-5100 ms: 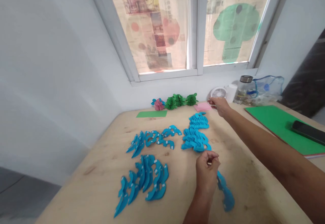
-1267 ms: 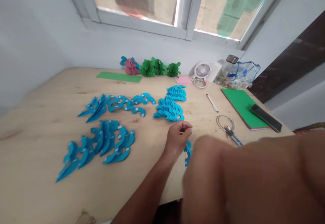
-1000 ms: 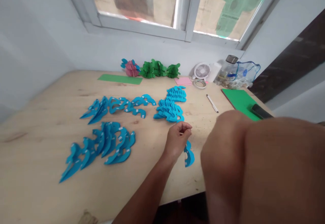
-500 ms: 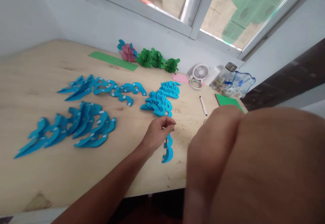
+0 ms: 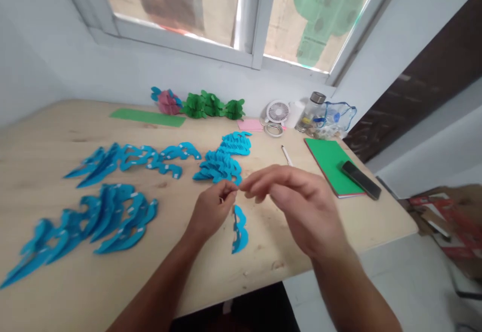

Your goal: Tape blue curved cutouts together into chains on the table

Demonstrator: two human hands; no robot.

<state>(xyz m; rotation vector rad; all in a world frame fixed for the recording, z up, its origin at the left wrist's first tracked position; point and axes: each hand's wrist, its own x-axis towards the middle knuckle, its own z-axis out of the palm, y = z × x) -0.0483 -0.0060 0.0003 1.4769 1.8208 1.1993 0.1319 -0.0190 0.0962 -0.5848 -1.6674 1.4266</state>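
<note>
My left hand (image 5: 214,209) is above the table, thumb and fingers pinched together; whatever is between the fingertips is too small to make out. My right hand (image 5: 305,206) reaches in from the right with its fingers stretched and slightly bent, their tips meeting the left fingertips; no object shows in it. Just below the hands lies a scalloped blue paper piece (image 5: 241,231) with pale patches on it. Behind them are a pleated blue paper bundle (image 5: 218,165) and a second blue bundle (image 5: 236,143).
More folded blue paper pieces (image 5: 116,216) with white patches lie at left, in two rows. At the back are a green strip (image 5: 146,117), green paper shapes (image 5: 213,105), a small fan (image 5: 277,111) and a bottle (image 5: 312,111). A phone (image 5: 361,180) rests on a green pad (image 5: 327,161).
My right hand has moved away from the camera and in to the left hand's fingertips. The view has shifted, showing the green pad and phone. My left hand stays pinched.
</note>
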